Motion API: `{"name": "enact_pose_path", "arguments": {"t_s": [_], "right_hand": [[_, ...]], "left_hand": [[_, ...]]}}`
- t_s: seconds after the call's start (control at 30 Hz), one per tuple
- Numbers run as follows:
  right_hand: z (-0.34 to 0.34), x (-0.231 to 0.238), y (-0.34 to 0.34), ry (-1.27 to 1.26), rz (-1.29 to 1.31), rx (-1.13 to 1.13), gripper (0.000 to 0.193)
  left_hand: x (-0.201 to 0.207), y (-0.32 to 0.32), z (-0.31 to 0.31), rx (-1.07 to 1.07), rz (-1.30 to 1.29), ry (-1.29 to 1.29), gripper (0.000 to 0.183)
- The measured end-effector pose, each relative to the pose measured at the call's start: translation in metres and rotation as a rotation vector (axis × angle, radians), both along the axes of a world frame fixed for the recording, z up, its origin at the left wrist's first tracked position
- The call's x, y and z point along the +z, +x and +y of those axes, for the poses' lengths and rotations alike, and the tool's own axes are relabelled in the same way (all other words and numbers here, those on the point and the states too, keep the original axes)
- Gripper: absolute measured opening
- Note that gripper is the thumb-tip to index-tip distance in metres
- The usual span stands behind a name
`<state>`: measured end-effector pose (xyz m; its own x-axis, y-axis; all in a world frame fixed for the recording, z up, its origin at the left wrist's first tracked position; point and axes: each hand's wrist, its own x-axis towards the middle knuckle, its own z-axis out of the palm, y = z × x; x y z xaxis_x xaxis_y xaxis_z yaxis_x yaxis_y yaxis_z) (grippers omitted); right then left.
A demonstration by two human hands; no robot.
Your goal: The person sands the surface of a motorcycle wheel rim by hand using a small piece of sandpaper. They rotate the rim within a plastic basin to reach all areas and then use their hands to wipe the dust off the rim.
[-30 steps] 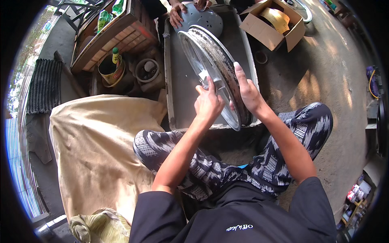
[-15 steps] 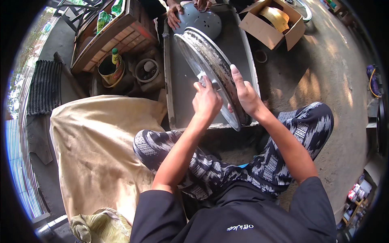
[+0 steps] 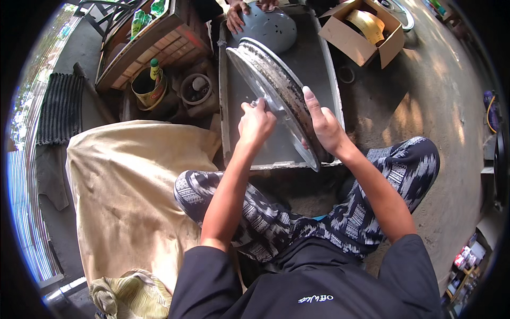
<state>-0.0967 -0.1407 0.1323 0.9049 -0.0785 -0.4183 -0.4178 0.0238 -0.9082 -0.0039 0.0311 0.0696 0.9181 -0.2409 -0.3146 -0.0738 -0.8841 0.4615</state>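
Observation:
A metal wheel rim stands tilted over a shallow grey tray. Its outer band is scuffed, with dark and pale patches. My right hand is wrapped round the rim's right side, the thumb pointing up along the outer band. At the rim's open left face is my left hand, its fingers curled together. Whatever sits in those fingertips is too small to name. Beyond the rim, another person's hands hold a rounded grey shell with dark spots above the tray's far end.
A cardboard box with a gold-coloured curved piece stands at the far right. On the left are a wooden crate with green bottles, a tub and a small bucket. Tan cloth lies beside my left knee.
My left hand has moved left and slightly away from the rim's face. The right hand keeps its grip, and the rim has turned a little.

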Motion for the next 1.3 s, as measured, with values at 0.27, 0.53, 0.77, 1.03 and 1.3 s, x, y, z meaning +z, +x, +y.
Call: {"name": "enact_pose_path", "arguments": {"t_s": [0.27, 0.53, 0.77, 1.03, 1.3], "right_hand": [[0.003, 0.002, 0.003, -0.011, -0.003, 0.030, 0.095], [-0.002, -0.002, 0.004, -0.063, 0.004, 0.014, 0.096], [-0.002, 0.008, 0.007, -0.047, 0.008, 0.005, 0.096], [-0.013, 0.002, 0.007, -0.023, -0.002, 0.004, 0.095], [-0.016, 0.003, 0.006, 0.000, 0.005, -0.030, 0.092]], "left_hand": [[0.002, 0.003, 0.000, 0.004, -0.024, 0.016, 0.047], [0.007, 0.001, -0.005, 0.030, 0.030, -0.055, 0.048], [0.002, 0.010, 0.012, 0.126, 0.063, -0.189, 0.051], [-0.016, 0.030, 0.030, 0.050, -0.141, -0.394, 0.054], [-0.016, 0.007, 0.005, -0.052, -0.198, -0.290, 0.039]]}}
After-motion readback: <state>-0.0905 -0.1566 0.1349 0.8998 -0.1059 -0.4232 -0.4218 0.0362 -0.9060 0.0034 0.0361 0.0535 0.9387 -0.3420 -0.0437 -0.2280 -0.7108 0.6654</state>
